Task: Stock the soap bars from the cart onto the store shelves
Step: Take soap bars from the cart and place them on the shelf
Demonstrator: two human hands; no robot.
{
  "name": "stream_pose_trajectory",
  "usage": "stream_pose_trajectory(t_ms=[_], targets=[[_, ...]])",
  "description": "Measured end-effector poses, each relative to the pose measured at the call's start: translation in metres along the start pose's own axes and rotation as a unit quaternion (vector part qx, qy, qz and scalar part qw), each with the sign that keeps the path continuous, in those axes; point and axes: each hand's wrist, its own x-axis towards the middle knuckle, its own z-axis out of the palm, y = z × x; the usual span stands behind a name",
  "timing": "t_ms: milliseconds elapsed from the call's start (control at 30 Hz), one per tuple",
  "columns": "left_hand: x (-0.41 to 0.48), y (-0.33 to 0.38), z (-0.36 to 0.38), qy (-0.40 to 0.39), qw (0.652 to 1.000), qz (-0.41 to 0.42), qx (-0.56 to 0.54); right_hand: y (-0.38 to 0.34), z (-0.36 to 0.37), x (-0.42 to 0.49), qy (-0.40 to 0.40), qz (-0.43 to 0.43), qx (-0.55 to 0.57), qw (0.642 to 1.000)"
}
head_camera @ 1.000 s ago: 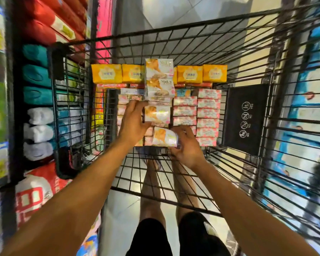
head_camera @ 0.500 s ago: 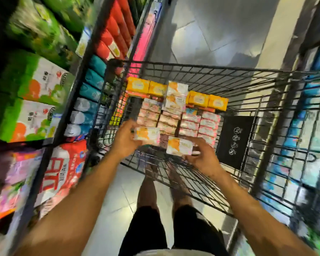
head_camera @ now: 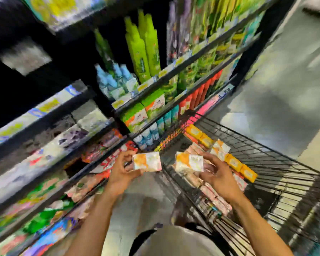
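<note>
Orange-and-white soap bar [head_camera: 147, 162] pinched at its left end by the left hand [head_camera: 122, 172]. Long axis level across the view, between shelves [head_camera: 78, 174] and cart [head_camera: 266, 157]. Second bar [head_camera: 189, 162] lies the same way, gripped by the right hand [head_camera: 218, 174] over the cart basket. Basket holds pink packs [head_camera: 214, 196] and yellow boxes [head_camera: 235, 162].

Both forearms outstretched, left hand [head_camera: 121, 174], right hand [head_camera: 218, 176] — fingers [head_camera: 211, 159] curled, gripping

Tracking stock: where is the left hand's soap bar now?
Head view, centre: the left hand holds the soap bar just left of the cart, before the lower shelves.
</note>
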Motion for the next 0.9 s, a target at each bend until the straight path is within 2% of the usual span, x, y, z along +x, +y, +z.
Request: stream_pose_trajectory(t_ms=[233,367,600,900], targets=[[-0.078,0.030,-0.080,0.115,0.984,0.050,-0.130,-0.106,0.084,0.000,-0.090,-0.095,0.000,0.991],[-0.101,0.047,-0.119,0.169,0.965,0.078,-0.187,-0.174,0.131,0.008,-0.114,-0.177,0.007,0.978],[-0.108,0.086,-0.158,0.207,0.946,0.115,-0.221,-0.279,0.198,0.046,-0.131,-0.284,-0.010,0.950],[-0.086,0.118,-0.162,0.252,0.930,0.166,-0.209,-0.324,0.249,0.130,-0.154,-0.294,-0.042,0.942]])
